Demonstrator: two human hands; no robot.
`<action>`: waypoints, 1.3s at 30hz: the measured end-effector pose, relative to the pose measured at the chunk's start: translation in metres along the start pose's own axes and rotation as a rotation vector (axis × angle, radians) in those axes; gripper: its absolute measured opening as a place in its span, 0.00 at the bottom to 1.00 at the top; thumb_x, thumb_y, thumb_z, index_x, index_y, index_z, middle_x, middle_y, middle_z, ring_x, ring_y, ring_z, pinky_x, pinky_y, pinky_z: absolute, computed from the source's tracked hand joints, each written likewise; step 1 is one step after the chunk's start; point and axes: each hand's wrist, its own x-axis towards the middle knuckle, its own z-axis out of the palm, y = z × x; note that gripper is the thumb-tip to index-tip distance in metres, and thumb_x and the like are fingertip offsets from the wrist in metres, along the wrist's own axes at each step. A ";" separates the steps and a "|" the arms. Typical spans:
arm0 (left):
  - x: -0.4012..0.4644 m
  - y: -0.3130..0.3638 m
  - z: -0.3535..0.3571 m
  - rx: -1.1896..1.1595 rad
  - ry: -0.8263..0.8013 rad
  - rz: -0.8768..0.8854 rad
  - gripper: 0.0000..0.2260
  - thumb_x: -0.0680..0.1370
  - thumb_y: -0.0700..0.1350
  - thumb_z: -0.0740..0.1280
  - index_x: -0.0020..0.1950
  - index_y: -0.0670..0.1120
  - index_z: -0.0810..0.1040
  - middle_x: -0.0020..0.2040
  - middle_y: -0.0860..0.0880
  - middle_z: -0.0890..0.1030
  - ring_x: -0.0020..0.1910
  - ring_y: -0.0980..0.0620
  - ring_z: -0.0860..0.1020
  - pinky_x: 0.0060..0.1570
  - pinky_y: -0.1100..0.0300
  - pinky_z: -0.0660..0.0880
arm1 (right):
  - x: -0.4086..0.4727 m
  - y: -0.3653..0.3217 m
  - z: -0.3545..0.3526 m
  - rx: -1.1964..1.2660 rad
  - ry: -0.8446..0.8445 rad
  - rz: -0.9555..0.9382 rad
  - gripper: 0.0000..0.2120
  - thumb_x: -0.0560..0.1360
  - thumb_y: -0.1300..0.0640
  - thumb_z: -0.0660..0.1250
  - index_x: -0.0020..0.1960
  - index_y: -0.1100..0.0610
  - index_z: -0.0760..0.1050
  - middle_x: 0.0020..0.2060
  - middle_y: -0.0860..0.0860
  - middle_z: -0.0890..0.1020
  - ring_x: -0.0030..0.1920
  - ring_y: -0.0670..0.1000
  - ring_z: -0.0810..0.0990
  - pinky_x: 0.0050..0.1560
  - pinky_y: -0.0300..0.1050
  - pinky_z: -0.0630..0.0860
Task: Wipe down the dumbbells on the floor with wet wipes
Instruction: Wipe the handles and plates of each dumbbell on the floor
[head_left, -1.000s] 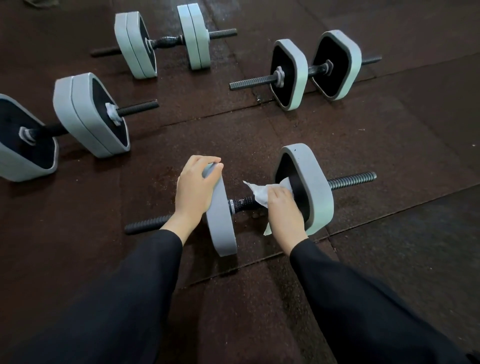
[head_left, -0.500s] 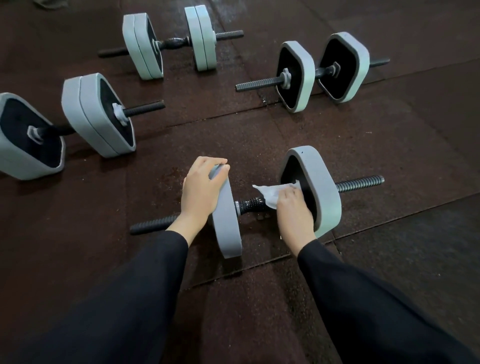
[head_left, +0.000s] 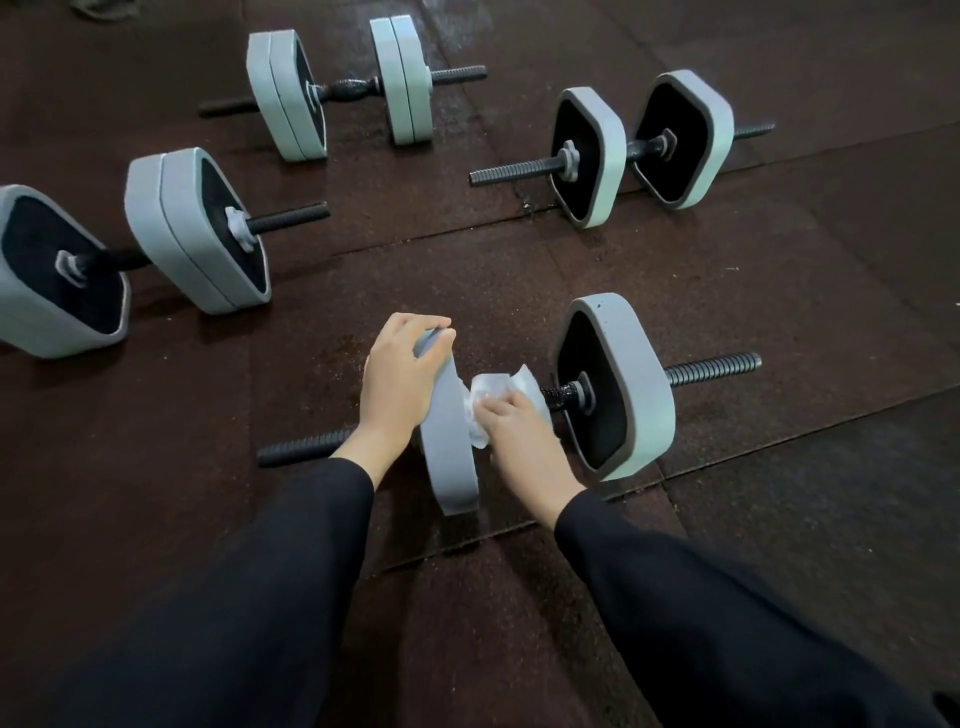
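Note:
The nearest dumbbell (head_left: 623, 395) lies on the dark floor, with two grey plates on a black threaded bar. My left hand (head_left: 400, 384) grips the top edge of its left plate (head_left: 452, 467). My right hand (head_left: 514, 426) holds a crumpled white wet wipe (head_left: 498, 387) against the bar, close to the left plate's inner face. The bar's stretch next to the right plate is bare, with its collar showing.
Three more grey dumbbells lie farther out: one at the left (head_left: 197, 234), one at the back centre (head_left: 400, 78), one at the back right (head_left: 685, 135). Seams cross the brown rubber floor mats (head_left: 779, 312).
My right hand slid the wipe leftwards along the bar, from the right plate's inner face to beside the left plate. My left hand kept its grip.

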 end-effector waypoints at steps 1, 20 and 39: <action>0.000 0.000 0.000 0.003 -0.001 0.002 0.10 0.78 0.46 0.62 0.56 0.47 0.79 0.56 0.51 0.76 0.54 0.57 0.73 0.53 0.63 0.67 | 0.003 -0.001 0.003 0.007 0.007 -0.010 0.14 0.74 0.72 0.56 0.54 0.64 0.75 0.53 0.56 0.79 0.56 0.55 0.70 0.54 0.47 0.69; 0.001 -0.001 0.000 0.033 -0.014 0.017 0.10 0.78 0.47 0.62 0.56 0.46 0.78 0.56 0.50 0.76 0.53 0.56 0.74 0.52 0.62 0.67 | 0.012 0.003 0.010 0.001 0.000 -0.102 0.10 0.77 0.70 0.56 0.52 0.68 0.75 0.52 0.59 0.77 0.58 0.57 0.70 0.58 0.46 0.67; 0.001 -0.001 -0.001 0.016 -0.004 0.031 0.10 0.78 0.47 0.63 0.56 0.46 0.79 0.56 0.50 0.77 0.53 0.58 0.73 0.49 0.67 0.65 | -0.017 0.033 0.029 -0.295 0.223 -0.443 0.20 0.66 0.65 0.53 0.48 0.63 0.81 0.50 0.57 0.83 0.47 0.53 0.73 0.42 0.41 0.78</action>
